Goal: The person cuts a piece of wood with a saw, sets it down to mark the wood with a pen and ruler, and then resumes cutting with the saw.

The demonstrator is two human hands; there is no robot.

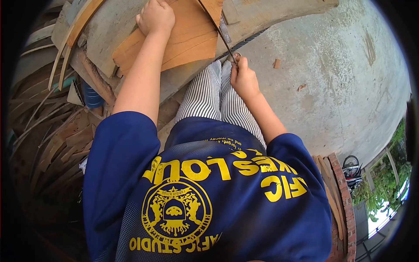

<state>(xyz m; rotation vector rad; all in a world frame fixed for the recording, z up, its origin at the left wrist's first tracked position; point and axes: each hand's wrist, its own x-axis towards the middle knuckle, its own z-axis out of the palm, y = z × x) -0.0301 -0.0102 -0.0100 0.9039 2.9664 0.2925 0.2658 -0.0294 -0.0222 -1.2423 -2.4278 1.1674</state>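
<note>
Head view, left hand (156, 18) resting on an orange-brown wooden board (187, 41), its grip unclear, right hand (245, 79) clamped on a tool, probably a handsaw (224, 40), crossing the board's right side, navy T-shirt (248, 214) printed "rabbit kings" and "STUDIO"

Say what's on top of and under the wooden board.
Left hand rests on the board; a thin tool, held in the right hand, crosses it. Grey surface shows past its edges; what's beneath is covered.
</note>
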